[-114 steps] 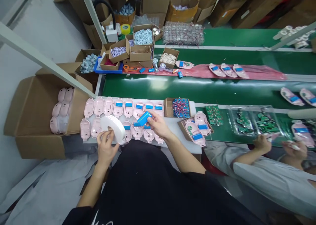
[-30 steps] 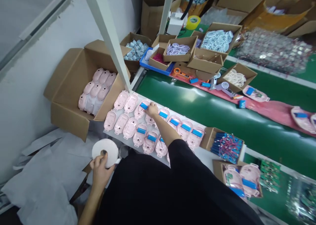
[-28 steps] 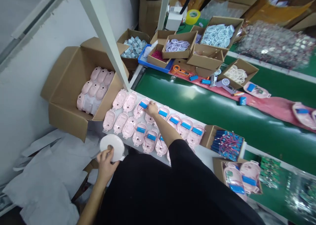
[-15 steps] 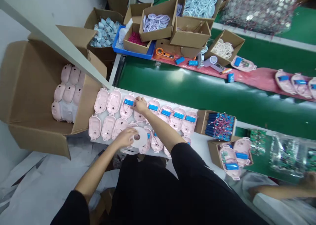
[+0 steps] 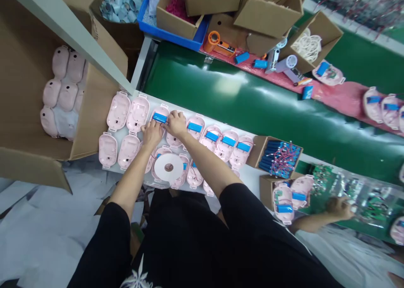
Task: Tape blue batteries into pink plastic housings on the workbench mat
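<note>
Two rows of pink plastic shells [image 5: 118, 111] lie on a white board [image 5: 252, 180]; several hold blue batteries [image 5: 195, 127]. Both my hands meet over one shell in the far row. My right hand [image 5: 175, 124] has its fingers curled, pressing at the blue battery [image 5: 159, 118] in that shell. My left hand [image 5: 151, 133] rests beside it, fingers bent on the shell's near side; I cannot make out anything in it. A white tape roll [image 5: 168, 167] lies flat on the near row, free of both hands.
A big carton [image 5: 19, 124] of pink shells stands at left. A small box of blue wired batteries [image 5: 279, 155] sits at right, a green conveyor belt [image 5: 240, 102] beyond. Cardboard boxes [image 5: 268, 10] line the far side. Another person's hand [image 5: 339, 206] works at right.
My left hand set the white tape roll down on the near row and moved up beside my right hand. My view tilted further down and closer to the board.
</note>
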`<state>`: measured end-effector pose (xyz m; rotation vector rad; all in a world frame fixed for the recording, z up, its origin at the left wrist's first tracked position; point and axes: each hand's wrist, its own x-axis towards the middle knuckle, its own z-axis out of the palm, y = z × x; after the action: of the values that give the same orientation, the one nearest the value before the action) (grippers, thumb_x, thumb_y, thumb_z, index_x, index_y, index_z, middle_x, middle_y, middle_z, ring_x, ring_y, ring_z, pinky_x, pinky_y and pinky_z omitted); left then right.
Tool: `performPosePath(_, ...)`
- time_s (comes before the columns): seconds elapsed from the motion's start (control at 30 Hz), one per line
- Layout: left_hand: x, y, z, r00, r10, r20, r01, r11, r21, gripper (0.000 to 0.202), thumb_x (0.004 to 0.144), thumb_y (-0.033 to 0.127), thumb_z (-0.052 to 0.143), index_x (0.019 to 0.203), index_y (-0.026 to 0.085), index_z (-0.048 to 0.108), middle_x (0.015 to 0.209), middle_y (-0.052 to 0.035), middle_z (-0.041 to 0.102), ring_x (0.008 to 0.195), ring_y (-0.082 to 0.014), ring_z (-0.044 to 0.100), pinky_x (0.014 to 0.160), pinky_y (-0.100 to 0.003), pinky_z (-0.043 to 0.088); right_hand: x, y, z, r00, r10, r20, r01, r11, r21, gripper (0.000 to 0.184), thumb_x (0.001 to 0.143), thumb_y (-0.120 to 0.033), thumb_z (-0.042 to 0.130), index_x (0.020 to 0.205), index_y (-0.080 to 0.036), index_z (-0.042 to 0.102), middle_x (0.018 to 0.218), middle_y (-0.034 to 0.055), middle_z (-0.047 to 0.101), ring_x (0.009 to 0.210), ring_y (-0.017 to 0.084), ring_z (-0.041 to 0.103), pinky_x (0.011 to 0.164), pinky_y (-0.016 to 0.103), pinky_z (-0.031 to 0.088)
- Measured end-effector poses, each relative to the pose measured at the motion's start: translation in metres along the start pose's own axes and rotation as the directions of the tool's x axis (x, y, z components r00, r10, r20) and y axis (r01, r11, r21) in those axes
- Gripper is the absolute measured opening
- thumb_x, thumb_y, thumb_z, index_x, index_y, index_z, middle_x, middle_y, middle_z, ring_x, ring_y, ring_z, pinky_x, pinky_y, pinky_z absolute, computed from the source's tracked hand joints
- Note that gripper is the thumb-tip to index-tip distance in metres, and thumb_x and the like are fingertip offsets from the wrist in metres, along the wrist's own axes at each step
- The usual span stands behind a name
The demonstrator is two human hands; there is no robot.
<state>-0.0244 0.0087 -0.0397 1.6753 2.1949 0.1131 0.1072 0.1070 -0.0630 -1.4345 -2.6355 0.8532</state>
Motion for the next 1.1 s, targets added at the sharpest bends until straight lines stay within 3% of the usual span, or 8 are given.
performPosePath(0.27,0.012,-0.025,0.011,0.995,0.102,0.011,-0.101,0.991,-0.091,0.026,0.104,0.030,0.039,0.102,0.020,0.063,0.116,-0.0131,0.068,0.115,-0.0303,0.054,0.097,-0.046,0.029,0.000,0.011,0.011,0.999,-0.044,0.013,0.044,0.998,-0.035,0.065,0.093,-0.069,0.066,0.124,-0.012,0.067,0.144,0.0198,0.052,0.126,0.041,0.043,0.114,0.057,0.040)
performPosePath(0.5,0.017,-0.035,0.022,0.990,0.131,-0.049,-0.138,0.972,-0.192,0.025,0.102,0.031,0.040,0.087,0.022,0.057,0.104,-0.0083,0.068,0.107,-0.0264,0.055,0.097,-0.046,0.027,-0.002,0.020,0.024,0.995,-0.094,-0.018,0.093,0.995,-0.035,0.061,0.097,-0.066,0.061,0.127,-0.013,0.067,0.146,0.0181,0.048,0.130,0.041,0.039,0.114,0.060,0.040)
performPosePath(0.73,0.003,-0.045,0.030,0.951,0.304,-0.059,-0.309,0.930,-0.197,0.025,0.100,0.032,0.040,0.081,0.022,0.052,0.091,-0.0062,0.063,0.101,-0.0260,0.054,0.103,-0.048,0.028,0.000,0.033,0.046,0.991,-0.130,-0.041,0.131,0.991,0.010,0.053,0.099,-0.064,0.060,0.120,-0.017,0.072,0.151,0.0152,0.044,0.135,0.044,0.032,0.114,0.063,0.039)
performPosePath(0.83,0.003,-0.040,0.025,0.959,0.245,-0.144,-0.278,0.912,-0.303,0.030,0.104,0.043,0.040,0.086,0.023,0.052,0.095,-0.0061,0.064,0.097,-0.0235,0.057,0.101,-0.045,0.035,0.000,0.033,0.042,0.989,-0.147,-0.036,0.148,0.989,0.024,0.054,0.099,-0.065,0.059,0.117,-0.016,0.073,0.149,0.0157,0.045,0.134,0.044,0.032,0.114,0.063,0.037)
performPosePath(0.97,0.023,-0.028,0.011,0.962,0.096,-0.257,-0.201,0.884,-0.421,0.037,0.109,0.047,0.032,0.101,0.022,0.058,0.101,-0.0079,0.064,0.098,-0.0218,0.059,0.094,-0.037,0.045,-0.005,0.026,0.023,0.989,-0.146,-0.040,0.147,0.989,0.032,0.052,0.099,-0.064,0.060,0.112,-0.016,0.074,0.141,0.0159,0.050,0.127,0.040,0.038,0.113,0.058,0.038)
performPosePath(1.03,0.037,-0.025,0.003,0.958,0.125,-0.258,-0.224,0.889,-0.400,0.033,0.107,0.043,0.040,0.113,0.020,0.063,0.112,-0.0094,0.065,0.106,-0.0226,0.060,0.098,-0.037,0.046,-0.006,0.022,0.014,0.987,-0.157,-0.044,0.159,0.986,0.053,0.047,0.099,-0.059,0.062,0.108,-0.015,0.075,0.138,0.0166,0.052,0.124,0.038,0.040,0.111,0.055,0.039)
performPosePath(1.1,0.051,-0.023,-0.003,0.953,0.228,-0.199,-0.288,0.887,-0.360,0.032,0.102,0.039,0.052,0.123,0.020,0.067,0.123,-0.0095,0.066,0.115,-0.0241,0.059,0.104,-0.039,0.044,-0.006,0.019,0.008,0.986,-0.160,-0.042,0.163,0.984,0.078,0.040,0.099,-0.052,0.065,0.104,-0.014,0.075,0.136,0.0177,0.054,0.121,0.037,0.041,0.109,0.053,0.039)
